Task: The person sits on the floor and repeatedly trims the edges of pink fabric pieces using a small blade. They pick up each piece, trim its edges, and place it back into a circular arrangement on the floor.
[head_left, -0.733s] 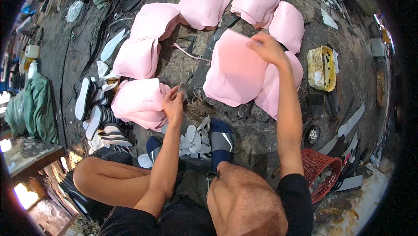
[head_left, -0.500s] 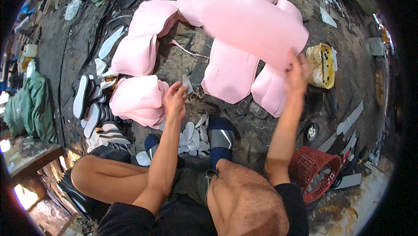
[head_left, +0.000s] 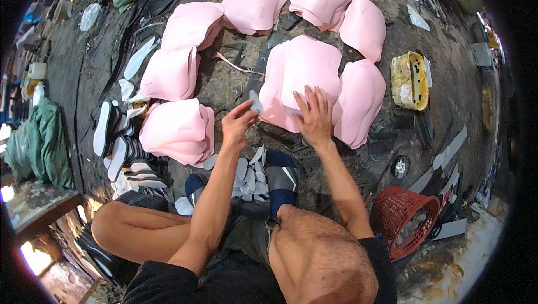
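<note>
Pinched in the fingers of my left hand point(head_left: 239, 127) is a small light-grey teardrop-shaped pad point(head_left: 256, 102). My right hand point(head_left: 315, 114) rests with spread fingers on the near edge of a pink shaped foam sheet point(head_left: 314, 65). That sheet lies at an angle over another pink sheet point(head_left: 273, 95), whose left and near parts stick out from under it. Just right of it, a further stack of pink sheets point(head_left: 363, 99) lies close by. Between my feet is a loose heap of pale oval pads point(head_left: 247, 179), similar to the one I hold.
More pink stacks curve around the far and left side, one nearest my left arm point(head_left: 174, 130). Shoe soles point(head_left: 117, 158) are piled at left. On the right stand a yellowish container point(head_left: 402, 82) and a tipped red basket point(head_left: 386, 214). Scraps litter the floor.
The pink sheet in my right hand has come down onto the middle stack, and that hand has moved left onto it, fingers spread. My left hand has shifted slightly right with the pad.
</note>
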The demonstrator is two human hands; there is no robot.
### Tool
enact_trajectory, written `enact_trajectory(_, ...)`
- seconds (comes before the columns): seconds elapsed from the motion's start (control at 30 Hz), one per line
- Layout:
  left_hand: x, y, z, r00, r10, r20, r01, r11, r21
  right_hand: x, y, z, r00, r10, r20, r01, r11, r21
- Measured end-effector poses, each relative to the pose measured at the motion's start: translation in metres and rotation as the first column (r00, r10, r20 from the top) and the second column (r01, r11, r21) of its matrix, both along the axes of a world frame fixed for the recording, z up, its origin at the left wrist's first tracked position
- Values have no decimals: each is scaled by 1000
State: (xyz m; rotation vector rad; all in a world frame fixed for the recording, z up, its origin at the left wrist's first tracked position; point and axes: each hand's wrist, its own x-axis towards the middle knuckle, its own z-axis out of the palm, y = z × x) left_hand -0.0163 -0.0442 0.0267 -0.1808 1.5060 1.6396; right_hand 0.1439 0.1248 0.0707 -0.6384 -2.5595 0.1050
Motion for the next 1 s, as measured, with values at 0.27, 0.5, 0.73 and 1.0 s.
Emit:
enact_trajectory(0.27, 5, 58, -23, 76, -496, -865, 312, 836, -452, -27, 57, 57, 956, -107, -273, 49, 976, -214)
enact_trajectory(0.5, -4, 41, -35, -280, -549, -788, 320, 720, -615, -7, -8, -51, 987, 101, 126, -76, 979, -189)
enact_trajectory(0.73, 6, 47, -37, -163, -513, -843, 236, 809, -538, -24, 33, -5, 989, -31, 144, 100, 863, -495)
enact_trajectory(1.0, 3, 44, -43, -183, -525, -831, 232, 799, -555, -26, -1, -36, 967, 102, 234, -46, 972, -232)
